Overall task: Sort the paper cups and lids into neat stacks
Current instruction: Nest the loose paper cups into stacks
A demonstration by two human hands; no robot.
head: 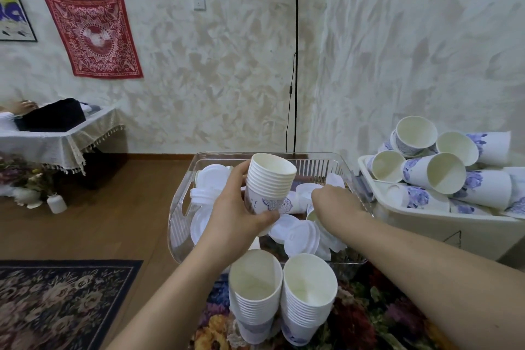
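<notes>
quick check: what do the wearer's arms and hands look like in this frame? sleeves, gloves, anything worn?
Both forearms are bare as far as the frame shows, with no sleeve edge in view. The left hand and right hand wear no gloves. No watch, band or ring is visible on the sides facing the camera. No cables or markings.

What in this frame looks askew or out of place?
The white bin on the right holds blue-flowered paper cups heaped loose on their sides. White plastic lids lie jumbled in the clear plastic tray. The two near cup stacks lean slightly.
</notes>
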